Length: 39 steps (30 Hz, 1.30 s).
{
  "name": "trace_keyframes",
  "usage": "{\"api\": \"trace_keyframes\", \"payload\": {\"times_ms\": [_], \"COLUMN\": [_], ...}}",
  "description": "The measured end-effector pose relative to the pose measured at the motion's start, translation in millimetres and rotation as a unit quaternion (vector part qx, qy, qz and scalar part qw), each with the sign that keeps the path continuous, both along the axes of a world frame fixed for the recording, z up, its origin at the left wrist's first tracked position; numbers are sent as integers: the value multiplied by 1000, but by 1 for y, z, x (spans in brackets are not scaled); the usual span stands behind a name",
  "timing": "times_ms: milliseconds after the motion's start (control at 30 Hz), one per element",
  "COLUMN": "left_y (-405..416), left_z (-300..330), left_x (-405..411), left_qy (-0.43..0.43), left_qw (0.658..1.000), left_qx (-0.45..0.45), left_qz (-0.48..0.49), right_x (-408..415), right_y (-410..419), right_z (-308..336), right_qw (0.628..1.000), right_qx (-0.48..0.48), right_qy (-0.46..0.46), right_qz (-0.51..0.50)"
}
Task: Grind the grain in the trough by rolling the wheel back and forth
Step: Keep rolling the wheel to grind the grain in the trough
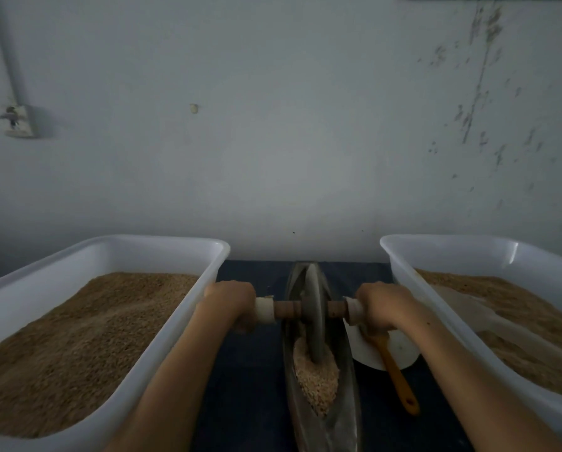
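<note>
I find no text, label, brand or number to read here: the tubs point(214, 256), the trough point(344, 402), the wheel point(313, 308) and the wall point(289, 125) all look unmarked to me.

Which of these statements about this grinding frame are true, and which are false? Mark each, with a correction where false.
1. Both hands grip the wheel's axle handles. True: the left hand and right hand each hold one end of the axle, with the wheel between them.
2. The grain in the trough lies on the wall side of the wheel. False: the grain is heaped on the near side of the wheel, in the trough.
3. The left tub is empty. False: the left tub holds brown grain.
4. An orange-handled tool lies right of the trough. True: the orange-handled tool rests there, partly on a white plate.
</note>
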<state>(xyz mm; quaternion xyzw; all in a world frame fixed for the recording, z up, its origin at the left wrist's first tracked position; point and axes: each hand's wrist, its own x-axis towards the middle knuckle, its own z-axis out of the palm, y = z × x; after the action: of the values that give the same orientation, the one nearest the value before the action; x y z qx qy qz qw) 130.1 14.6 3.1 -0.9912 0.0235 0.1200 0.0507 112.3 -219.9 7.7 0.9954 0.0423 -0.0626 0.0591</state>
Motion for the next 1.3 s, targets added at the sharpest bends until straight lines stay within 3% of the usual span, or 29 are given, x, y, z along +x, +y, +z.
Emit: {"api": "trace_keyframes", "payload": {"times_ms": [100,267,367,567,700,867,1067,1133,1233,1300], "left_y": [-1,-2,-1,-1,1,2,6,7,8,9], "left_z": [7,8,6,-11,-16,-11,5,8,7,6], "left_x": [-6,-5,0,5,4,4,-5,-9,-9,-6], "left_qy": [88,81,14,-193,-221,-144,83,118,126,122], "left_qw": [996,996,1000,981,975,990,995,991,989,989], "left_qx": [-9,-30,-23,-6,-16,-10,-46,-58,-73,-84], "left_qz": [-2,-1,3,-6,-4,1,-12,-21,-29,-23], "right_x": [-3,1,5,5,1,1,-3,-4,-5,-5], "right_y": [0,-1,-2,1,5,3,-1,0,0,1], "right_z": [7,3,-2,-22,-27,-18,6,9,9,6], "right_qw": [989,990,997,980,959,981,999,994,994,998], "right_qx": [3,5,24,70,63,30,0,-16,-20,-17], "right_qy": [145,139,67,-187,-275,-193,49,104,109,64], "right_qz": [-16,-27,-29,-12,8,6,10,9,-1,-2]}}
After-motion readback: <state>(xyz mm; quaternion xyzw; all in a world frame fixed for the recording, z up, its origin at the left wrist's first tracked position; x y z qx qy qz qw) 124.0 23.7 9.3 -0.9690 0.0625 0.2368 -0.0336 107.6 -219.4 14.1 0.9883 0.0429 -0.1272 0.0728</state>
